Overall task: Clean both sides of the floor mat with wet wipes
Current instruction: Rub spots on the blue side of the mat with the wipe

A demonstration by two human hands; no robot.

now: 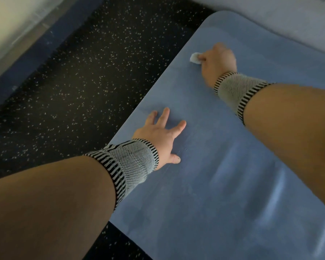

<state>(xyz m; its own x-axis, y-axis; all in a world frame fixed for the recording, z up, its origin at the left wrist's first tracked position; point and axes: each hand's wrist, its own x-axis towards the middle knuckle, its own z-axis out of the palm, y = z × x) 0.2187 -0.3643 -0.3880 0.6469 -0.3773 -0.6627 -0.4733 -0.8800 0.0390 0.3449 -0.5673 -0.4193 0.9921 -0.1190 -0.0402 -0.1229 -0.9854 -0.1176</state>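
Right hand (217, 61) has the wipe (195, 58) bunched in its fingers, pressed on the mat (223, 166), while left hand (162, 136) lies flat, fingers spread, nearer me.

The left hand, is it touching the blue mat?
Touching. The head view shows the left hand flat on the blue mat, fingers spread, no gap visible.

Blue mat (223, 175), flat on black speckled floor (79, 87). Left hand (160, 136) spread flat on the mat near its left edge. Right hand (217, 61) farther up, fingers curled, pressing a white wipe (195, 58) to the mat. Striped knit wristband (131, 162) on each wrist.
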